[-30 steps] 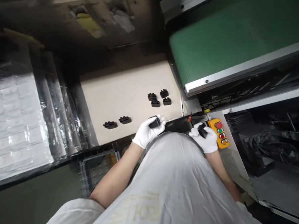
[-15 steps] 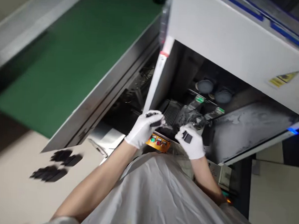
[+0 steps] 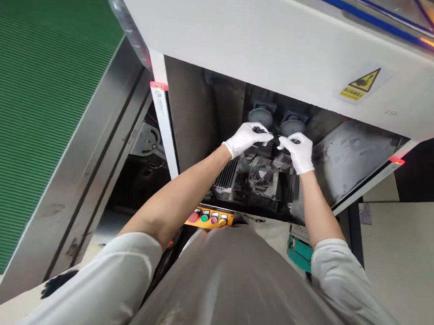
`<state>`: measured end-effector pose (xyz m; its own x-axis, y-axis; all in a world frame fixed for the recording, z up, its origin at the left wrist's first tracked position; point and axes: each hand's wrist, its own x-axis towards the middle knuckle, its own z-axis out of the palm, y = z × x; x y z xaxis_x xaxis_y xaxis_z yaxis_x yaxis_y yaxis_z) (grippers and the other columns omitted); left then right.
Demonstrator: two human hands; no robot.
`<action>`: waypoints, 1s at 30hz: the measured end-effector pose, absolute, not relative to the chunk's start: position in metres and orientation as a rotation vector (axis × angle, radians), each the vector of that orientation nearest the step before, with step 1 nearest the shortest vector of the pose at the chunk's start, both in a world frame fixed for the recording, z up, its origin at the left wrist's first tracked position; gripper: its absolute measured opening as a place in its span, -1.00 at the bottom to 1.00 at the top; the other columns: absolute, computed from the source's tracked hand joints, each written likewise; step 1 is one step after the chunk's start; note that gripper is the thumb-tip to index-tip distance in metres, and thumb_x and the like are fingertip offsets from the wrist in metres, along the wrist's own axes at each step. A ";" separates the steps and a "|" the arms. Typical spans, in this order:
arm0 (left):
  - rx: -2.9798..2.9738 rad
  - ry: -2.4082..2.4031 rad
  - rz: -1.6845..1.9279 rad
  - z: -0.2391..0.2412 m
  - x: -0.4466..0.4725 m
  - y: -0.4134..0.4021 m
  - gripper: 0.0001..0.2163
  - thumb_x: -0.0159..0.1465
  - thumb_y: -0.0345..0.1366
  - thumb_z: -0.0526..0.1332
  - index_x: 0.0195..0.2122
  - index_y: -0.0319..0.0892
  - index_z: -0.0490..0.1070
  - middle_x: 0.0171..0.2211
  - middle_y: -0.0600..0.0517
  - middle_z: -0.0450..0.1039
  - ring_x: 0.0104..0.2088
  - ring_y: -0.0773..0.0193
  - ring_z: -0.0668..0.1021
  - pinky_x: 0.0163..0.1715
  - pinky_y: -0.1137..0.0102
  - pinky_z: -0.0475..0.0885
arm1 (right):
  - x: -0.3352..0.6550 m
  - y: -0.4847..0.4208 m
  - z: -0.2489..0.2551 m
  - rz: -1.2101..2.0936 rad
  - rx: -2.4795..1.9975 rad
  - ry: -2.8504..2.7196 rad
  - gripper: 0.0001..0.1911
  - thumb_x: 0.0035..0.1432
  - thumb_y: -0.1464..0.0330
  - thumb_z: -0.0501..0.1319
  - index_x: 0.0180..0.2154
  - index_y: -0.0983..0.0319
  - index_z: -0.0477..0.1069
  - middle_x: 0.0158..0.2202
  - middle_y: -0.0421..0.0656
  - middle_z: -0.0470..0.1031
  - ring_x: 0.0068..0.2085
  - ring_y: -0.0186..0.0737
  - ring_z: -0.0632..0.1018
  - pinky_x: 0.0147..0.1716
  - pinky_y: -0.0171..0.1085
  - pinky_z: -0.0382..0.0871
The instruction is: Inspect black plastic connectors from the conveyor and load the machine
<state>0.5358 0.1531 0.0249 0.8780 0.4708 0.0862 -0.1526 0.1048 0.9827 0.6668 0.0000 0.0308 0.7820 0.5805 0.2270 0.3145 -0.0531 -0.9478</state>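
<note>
As the two white-gloved hands reached up into the dark machine bay, there it was: a small black moulded piece [image 3: 258, 130] pinched in the fingertips of the left hand [image 3: 244, 138], and a second black piece [image 3: 295, 141] nipped just the same by the right hand [image 3: 296, 151]! Both hands were closed on their pieces, close together but not touching. Right behind them, at twelve o'clock, sat two round dark domes [image 3: 260, 117] side by side. Below, at eight o'clock, a finned heat sink [image 3: 226, 174], and at six, a grimy fan housing [image 3: 262, 177]. Farther out at seven, a yellow control box [image 3: 209, 219] with coloured push-buttons; at nine, the green ribbed conveyor belt [image 3: 40, 124]; at two, a yellow warning sticker [image 3: 359, 83] on the white machine housing [image 3: 246, 28].
</note>
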 end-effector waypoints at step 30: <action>1.307 0.272 0.088 0.049 0.526 0.172 -0.60 0.37 -0.06 0.34 -0.44 -0.33 0.59 -0.49 -0.11 0.55 -0.50 0.22 0.60 -0.38 0.30 0.55 | 0.673 -0.016 0.042 0.678 -1.497 -0.927 -0.60 0.36 0.03 0.24 -0.25 0.19 0.65 -0.36 -0.18 0.68 -0.26 -0.13 0.69 -0.01 -0.07 0.57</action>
<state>0.5260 0.1719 0.0494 0.9649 0.2169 -0.1480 0.0883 0.2626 0.9609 0.6730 -0.0161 0.0420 0.5144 0.8525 0.0930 0.1691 0.0055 -0.9856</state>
